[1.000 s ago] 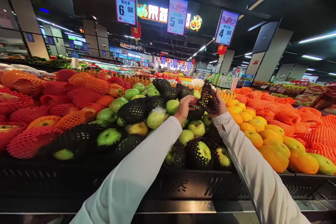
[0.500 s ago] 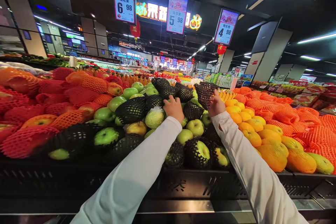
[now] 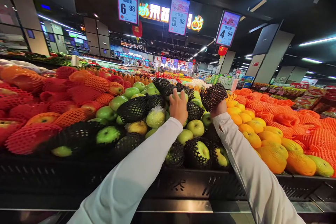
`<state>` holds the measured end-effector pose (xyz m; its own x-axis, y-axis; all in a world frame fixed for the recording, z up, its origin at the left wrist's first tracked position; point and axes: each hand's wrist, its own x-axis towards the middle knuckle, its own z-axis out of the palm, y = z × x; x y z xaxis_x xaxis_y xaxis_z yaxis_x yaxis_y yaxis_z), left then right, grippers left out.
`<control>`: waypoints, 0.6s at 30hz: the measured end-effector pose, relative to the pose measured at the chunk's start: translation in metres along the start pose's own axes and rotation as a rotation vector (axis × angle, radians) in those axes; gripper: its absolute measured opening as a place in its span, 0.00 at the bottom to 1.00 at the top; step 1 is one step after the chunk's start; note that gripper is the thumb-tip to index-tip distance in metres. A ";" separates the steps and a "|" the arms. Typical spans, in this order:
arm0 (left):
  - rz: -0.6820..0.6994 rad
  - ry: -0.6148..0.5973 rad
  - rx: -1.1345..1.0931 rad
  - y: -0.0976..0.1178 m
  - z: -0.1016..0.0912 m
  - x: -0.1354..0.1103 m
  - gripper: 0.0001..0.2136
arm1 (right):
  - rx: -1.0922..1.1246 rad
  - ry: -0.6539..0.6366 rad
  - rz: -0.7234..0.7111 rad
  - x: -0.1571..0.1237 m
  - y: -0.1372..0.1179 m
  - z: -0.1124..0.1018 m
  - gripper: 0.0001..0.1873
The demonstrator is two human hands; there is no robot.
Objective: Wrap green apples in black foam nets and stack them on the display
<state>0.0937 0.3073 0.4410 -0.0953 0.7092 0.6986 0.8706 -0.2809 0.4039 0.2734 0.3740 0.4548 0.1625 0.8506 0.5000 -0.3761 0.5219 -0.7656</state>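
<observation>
A green apple (image 3: 186,96) shows beyond the fingertips of my left hand (image 3: 179,107), whose fingers are curved round it; most of the apple is hidden behind them. My right hand (image 3: 219,108) is closed on a black foam net sleeve (image 3: 214,97), held up at the right of the green apples. The sleeve covers most of my right fingers. Below and between the hands lie bare green apples (image 3: 195,128) and others in black nets (image 3: 197,152). One apple in clear wrap (image 3: 155,117) sits just left of my left wrist.
Apples in red and orange nets (image 3: 52,91) are heaped on the left. Oranges (image 3: 271,155) and orange-netted fruit (image 3: 291,115) fill the right. A black crate wall (image 3: 181,185) runs along the front. Price signs (image 3: 179,15) hang overhead.
My left hand has risen slightly and moved right, and green apple skin now shows at its fingertips. My right hand has turned the black net sleeve, tipping it to the right.
</observation>
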 end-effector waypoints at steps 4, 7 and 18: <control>0.107 0.132 -0.180 -0.003 0.009 0.003 0.26 | -0.074 -0.023 0.112 -0.005 -0.003 0.002 0.25; 0.183 0.185 -0.305 -0.004 0.013 0.005 0.25 | -0.053 -0.001 0.145 -0.005 -0.003 0.002 0.19; 0.265 0.208 -0.476 -0.011 0.026 0.010 0.28 | 0.237 -0.027 0.076 -0.015 -0.012 0.007 0.16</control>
<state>0.0962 0.3343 0.4281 -0.0388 0.4470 0.8937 0.5691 -0.7253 0.3874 0.2686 0.3549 0.4595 0.1024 0.8831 0.4580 -0.5900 0.4245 -0.6868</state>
